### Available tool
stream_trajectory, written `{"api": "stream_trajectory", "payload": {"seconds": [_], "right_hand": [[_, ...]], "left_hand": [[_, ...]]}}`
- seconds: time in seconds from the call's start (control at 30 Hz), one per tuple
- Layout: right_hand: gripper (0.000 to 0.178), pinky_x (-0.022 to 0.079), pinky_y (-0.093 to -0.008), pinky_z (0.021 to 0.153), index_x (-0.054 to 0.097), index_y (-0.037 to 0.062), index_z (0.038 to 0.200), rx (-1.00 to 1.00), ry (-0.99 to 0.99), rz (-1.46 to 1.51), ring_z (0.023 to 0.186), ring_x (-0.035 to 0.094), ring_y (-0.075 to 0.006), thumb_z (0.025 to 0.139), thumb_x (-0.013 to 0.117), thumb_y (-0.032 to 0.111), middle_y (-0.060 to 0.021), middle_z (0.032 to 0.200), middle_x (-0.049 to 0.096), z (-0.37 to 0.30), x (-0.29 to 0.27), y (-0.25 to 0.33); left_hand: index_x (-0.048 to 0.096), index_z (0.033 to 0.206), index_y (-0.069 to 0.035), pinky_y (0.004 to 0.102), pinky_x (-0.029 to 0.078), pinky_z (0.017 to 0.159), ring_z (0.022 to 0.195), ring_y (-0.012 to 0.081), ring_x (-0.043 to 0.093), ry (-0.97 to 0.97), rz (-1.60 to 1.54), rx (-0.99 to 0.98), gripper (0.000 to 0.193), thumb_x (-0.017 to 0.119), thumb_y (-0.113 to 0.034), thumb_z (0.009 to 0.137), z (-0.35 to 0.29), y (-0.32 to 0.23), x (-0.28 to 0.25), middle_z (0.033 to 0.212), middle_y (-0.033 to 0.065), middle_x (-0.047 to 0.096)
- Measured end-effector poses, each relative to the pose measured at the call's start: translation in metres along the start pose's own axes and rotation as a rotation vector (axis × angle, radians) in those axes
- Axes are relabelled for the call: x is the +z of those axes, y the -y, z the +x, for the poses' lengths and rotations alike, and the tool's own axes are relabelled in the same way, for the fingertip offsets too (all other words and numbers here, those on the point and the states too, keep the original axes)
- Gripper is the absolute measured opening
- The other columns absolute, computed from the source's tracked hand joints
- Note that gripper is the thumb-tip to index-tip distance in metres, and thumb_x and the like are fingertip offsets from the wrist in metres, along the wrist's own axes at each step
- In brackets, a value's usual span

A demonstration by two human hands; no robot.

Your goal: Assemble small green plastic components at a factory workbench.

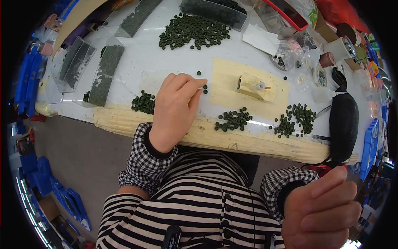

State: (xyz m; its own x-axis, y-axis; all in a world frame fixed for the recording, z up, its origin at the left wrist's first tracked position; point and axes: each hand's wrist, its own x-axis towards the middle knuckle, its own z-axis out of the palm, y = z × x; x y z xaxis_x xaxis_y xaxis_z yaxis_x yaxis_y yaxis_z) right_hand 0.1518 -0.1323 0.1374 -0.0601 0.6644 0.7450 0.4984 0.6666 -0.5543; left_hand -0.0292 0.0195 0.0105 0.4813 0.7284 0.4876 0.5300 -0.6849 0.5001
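Note:
My left hand [176, 99] is over the white worktop, its index finger stretched to the right and the other fingers curled. Right at its fingertips lie two small dark green discs [205, 89], with another green disc [199, 73] just beyond. Whether the fingers pinch one of them is hidden. Close by on its left is a small heap of green discs [144, 102]. My right hand [325, 211] is raised off the table at the lower right, fingers curled in; anything inside it is hidden. A pale taped block with a metal pin [255, 86] sits on a yellow sheet [223, 89].
Clear bins of green discs [108, 68] line the left and back, near a large disc pile [192, 31]. Two more disc clusters [233, 119] [296, 119] lie near the padded front edge [199, 133]. A black pouch [344, 124] and plastic bags [300, 62] crowd the right.

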Motion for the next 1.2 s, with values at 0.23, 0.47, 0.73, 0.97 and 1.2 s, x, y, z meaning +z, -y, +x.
{"api": "stream_trajectory", "payload": {"seconds": [0.23,0.47,0.73,0.97,1.2], "right_hand": [[0.024,0.036,-0.0216,0.06,0.058,0.0193,0.058,-0.107,-0.294,0.169,0.055,0.046,-0.0036,0.079,0.07,0.016,0.0109,0.063,0.052,-0.01,0.012,-0.008],[0.026,0.04,-0.0258,0.057,0.057,0.0154,0.071,-0.063,-0.069,0.087,0.061,0.045,-0.0102,0.085,0.063,0.036,0.0046,0.072,0.05,-0.005,-0.002,-0.008],[0.033,0.043,-0.0276,0.056,0.059,0.0121,0.075,-0.152,-0.019,0.114,0.062,0.045,-0.0135,0.09,0.059,0.042,0.0016,0.074,0.05,-0.006,-0.007,-0.004],[0.008,0.045,-0.0281,0.065,0.069,0.0054,0.081,0.229,-0.323,-0.251,0.069,0.054,-0.0143,0.084,0.071,0.013,-0.0041,0.076,0.059,-0.025,0.007,-0.063],[0.016,0.045,-0.0303,0.066,0.071,0.0013,0.094,0.411,-0.194,-0.486,0.073,0.056,-0.02,0.078,0.074,0.001,-0.0077,0.083,0.06,-0.044,0.031,-0.124]], "left_hand": [[0.068,0.09,-0.003,0.0327,0.045,0.066,0.074,0.0231,0.055,0.322,-0.285,-0.016,0.016,0.075,-0.006,0.076,-0.013,-0.013,-0.002,0.078,0.0069,0.059],[0.067,0.086,-0.004,0.0336,0.045,0.066,0.072,0.024,0.054,0.351,-0.239,0.007,0.013,0.075,-0.008,0.076,-0.014,-0.017,0.008,0.075,0.0069,0.057],[0.068,0.09,-0.001,0.028,0.048,0.063,0.069,0.0171,0.06,0.324,-0.368,-0.151,0.01,0.072,-0.004,0.081,-0.015,-0.02,0.003,0.081,0.0072,0.065],[0.064,0.112,0.001,0.024,0.054,0.075,0.082,0.0105,0.064,0.272,-1.241,-0.543,0.021,0.063,-0.006,0.092,-0.009,-0.017,0.003,0.102,0.0109,0.07],[0.06,0.121,0.0,0.0226,0.054,0.08,0.088,0.0106,0.064,0.327,-1.853,-0.781,0.025,0.054,-0.01,0.099,-0.016,-0.01,0.012,0.108,0.0119,0.068]]}}
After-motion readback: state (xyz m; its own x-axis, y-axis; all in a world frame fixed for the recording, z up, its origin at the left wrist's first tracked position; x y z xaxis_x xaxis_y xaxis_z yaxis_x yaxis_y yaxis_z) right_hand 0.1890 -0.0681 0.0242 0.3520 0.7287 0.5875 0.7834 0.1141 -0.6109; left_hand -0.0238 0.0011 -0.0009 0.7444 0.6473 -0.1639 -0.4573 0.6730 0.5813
